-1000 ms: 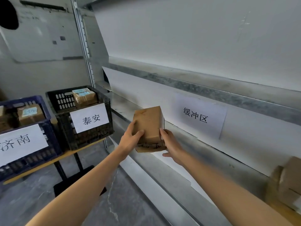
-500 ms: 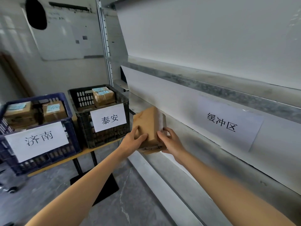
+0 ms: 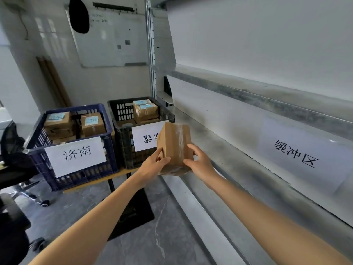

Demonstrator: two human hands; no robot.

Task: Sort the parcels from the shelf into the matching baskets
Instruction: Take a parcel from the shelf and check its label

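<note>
Head view: parcel [image 3: 174, 144] — brown cardboard box, glossy clear tape down one face — long axis near upright. Left grip [image 3: 152, 165] and right grip [image 3: 200, 163] clasp its lower sides, midair before the black slotted basket [image 3: 124, 134], beside the grey metal shelf [image 3: 219, 148].

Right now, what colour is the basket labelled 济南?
The basket is dark blue, seen best in the head view.

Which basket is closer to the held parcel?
The black basket signed 泰安: the parcel covers part of its sign. The blue basket, signed 济南, sits further left.
</note>
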